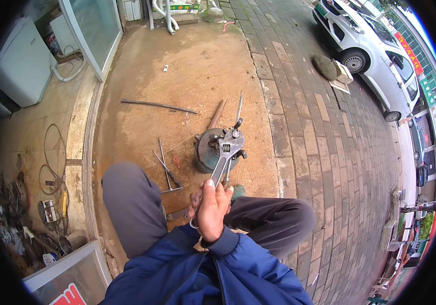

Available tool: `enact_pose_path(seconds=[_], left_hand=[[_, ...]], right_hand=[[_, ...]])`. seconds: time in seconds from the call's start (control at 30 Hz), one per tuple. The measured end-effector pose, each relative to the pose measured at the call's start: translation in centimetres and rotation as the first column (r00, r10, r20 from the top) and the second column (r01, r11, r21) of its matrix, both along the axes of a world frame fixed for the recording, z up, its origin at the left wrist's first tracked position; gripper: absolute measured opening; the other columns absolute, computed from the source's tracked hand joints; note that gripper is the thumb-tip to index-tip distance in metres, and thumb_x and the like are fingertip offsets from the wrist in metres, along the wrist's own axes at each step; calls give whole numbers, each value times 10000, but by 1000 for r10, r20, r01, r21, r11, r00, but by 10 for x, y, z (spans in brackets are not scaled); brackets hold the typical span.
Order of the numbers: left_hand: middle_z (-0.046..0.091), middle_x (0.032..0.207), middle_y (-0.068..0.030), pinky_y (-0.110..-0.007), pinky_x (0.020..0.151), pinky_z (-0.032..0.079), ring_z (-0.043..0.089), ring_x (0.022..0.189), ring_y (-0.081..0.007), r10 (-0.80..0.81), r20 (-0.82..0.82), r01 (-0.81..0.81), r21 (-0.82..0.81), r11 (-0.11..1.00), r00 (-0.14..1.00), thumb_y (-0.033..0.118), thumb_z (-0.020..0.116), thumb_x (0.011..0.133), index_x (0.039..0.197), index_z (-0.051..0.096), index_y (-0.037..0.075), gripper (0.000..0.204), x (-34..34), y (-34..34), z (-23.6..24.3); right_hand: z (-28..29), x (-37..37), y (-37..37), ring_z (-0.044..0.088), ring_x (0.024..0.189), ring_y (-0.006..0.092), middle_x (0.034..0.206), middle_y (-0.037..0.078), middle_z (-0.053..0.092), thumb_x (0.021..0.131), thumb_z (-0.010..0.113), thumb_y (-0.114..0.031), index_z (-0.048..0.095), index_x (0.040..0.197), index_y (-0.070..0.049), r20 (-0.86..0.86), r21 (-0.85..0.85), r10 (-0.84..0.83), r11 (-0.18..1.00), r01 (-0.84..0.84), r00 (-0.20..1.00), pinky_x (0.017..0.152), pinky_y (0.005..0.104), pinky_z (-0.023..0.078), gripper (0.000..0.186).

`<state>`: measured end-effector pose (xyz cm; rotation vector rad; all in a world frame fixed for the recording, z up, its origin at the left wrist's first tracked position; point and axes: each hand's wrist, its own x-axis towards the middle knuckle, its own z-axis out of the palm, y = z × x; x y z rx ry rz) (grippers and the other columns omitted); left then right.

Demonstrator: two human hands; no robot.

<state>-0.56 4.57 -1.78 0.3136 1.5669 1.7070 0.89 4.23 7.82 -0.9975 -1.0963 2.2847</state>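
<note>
I am crouching on a stained rust-brown concrete patch (187,76), and loose things are lying all around my work: a long thin dark metal rod (158,105) is stretching across the ground beyond, a wooden-handled tool (217,114) is leaning in behind, and a pair of thin crossed steel rods (167,170) is resting just left, near my left knee (131,198). A rounded dark green metal cylinder (206,150) is standing upright straight ahead, between my knees and the brick paving (324,152).

My right hand (212,208) is closing tight around the handle of a large silver adjustable wrench (225,152), whose open-mouthed head is sitting over the fittings on the cylinder's top. My left hand (195,199) is mostly hiding behind the right one; I cannot tell whether it is gripping anything.

To the right the paving is running wide toward a parked white car (365,46); to the left a glass door frame (93,35) and a clutter of cables (50,173) are crowding the edge.
</note>
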Motion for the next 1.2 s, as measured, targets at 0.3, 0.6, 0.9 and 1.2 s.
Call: enact_pose_path(seconds=[0.3,0.6,0.9,1.2], left_hand=[[562,632,-28,-325,536,457,548,547,-149,-7,-101,12,49,999,995,247,551,980,933,557,14,237,-9,-9,-13],[532,601,-17,-308,434,427,527,456,-126,-62,99,61,16,998,993,224,548,1011,890,525,20,238,-8,-11,-2],[541,597,-25,-305,433,426,529,453,-130,-76,123,77,-1,997,989,219,569,1000,910,529,7,234,-13,-11,3],[532,632,-22,-294,435,428,538,480,-128,-69,142,71,-13,997,988,222,545,1020,908,496,37,221,-8,-10,7]], right_hand=[[7,19,6,485,413,174,622,76,508,1093,449,-297,497,1018,-31,22,2,103,995,-103,994,392,290,423,280],[57,83,150,428,385,139,588,54,488,1086,477,-291,536,967,-8,191,-32,576,813,-582,795,366,266,367,312],[60,54,225,379,355,99,525,29,453,1061,535,-276,564,924,-3,254,-15,735,654,-757,629,323,251,303,307],[51,54,195,400,371,115,567,45,479,1065,521,-277,564,948,-10,257,-21,687,708,-706,680,341,255,328,295]])
